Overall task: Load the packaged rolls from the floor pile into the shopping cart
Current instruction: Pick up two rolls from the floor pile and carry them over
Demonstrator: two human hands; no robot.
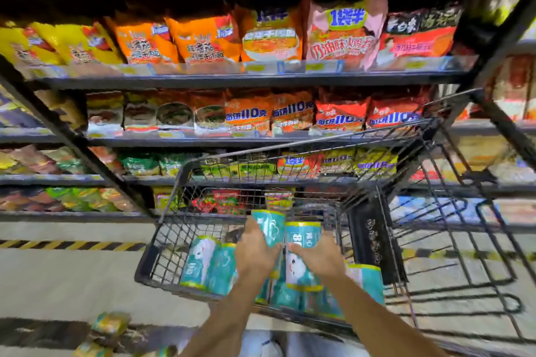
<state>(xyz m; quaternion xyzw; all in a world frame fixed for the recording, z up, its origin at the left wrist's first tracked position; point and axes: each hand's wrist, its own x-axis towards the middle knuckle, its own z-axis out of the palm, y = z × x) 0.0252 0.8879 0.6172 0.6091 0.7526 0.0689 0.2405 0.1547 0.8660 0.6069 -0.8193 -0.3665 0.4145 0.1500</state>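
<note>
Low in the frame's centre, the left hand [255,253] grips one teal roll [269,227] and the right hand [319,256] grips a second roll [303,236] over the shopping cart [174,238]. Several loaded rolls [206,262] already lie inside. A few floor rolls [108,324] remain at lower left, so loading looks partly done.

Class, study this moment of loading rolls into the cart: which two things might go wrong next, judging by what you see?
1. The left hand grips one teal roll, the right hand a second roll, above the cart; glossy wrap may slip.
2. Floor packages lying nearby could cause a trip.
</note>
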